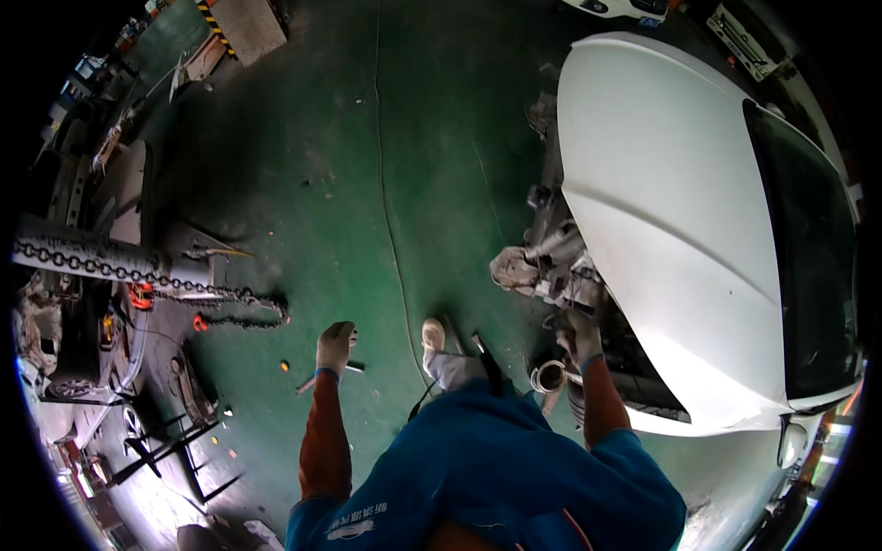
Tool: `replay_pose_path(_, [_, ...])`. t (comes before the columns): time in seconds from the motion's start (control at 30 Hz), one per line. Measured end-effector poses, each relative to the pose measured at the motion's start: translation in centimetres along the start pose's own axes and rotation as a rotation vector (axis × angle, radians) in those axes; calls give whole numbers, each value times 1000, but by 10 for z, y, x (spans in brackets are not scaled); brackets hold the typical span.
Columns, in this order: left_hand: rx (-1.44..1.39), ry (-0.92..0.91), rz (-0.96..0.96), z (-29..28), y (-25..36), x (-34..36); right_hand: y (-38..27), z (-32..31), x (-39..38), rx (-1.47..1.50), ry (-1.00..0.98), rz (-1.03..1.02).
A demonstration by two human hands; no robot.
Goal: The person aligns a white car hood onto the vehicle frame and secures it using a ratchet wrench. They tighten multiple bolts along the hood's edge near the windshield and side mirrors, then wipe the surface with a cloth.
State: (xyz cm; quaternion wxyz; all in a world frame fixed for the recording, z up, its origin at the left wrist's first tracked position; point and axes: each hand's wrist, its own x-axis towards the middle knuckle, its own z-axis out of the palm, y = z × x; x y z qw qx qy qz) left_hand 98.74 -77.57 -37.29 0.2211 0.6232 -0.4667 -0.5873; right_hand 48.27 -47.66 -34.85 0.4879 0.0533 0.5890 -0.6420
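My left hand (334, 349), in a pale work glove, is raised over the green floor with its fingers curled in. Whatever it may hold is too small to make out. Behind that wrist a short metal bar (351, 367) shows, apparently on the floor. My right hand (581, 340), also gloved, reaches into the exposed front end of a white car (671, 211). Its fingertips are dark and partly lost among the engine parts (560, 257). Just beside that wrist is a round metal pipe opening (549, 375).
Around my shoe (433, 334) lie a few long tools and a thin cable (390, 230) runs across the floor. To the left, a heavy chain (119, 268) with an orange hook (199, 322) hangs by a thick metal beam (184, 268). Black metal stands (165, 450) are at lower left.
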Motion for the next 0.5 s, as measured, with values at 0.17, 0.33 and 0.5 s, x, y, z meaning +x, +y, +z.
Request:
replay_pose_path(0.17, [158,75,167,-38,19,30,-86,108,98,203,-72,-136])
replay_pose_path(0.33, [1318,-22,243,-97,-125,40,-128,194,159,279,-141,-214])
replay_pose_path(0.5, [1356,-465,-108,-139,-200,49,-130,255,219,287,-105,-189])
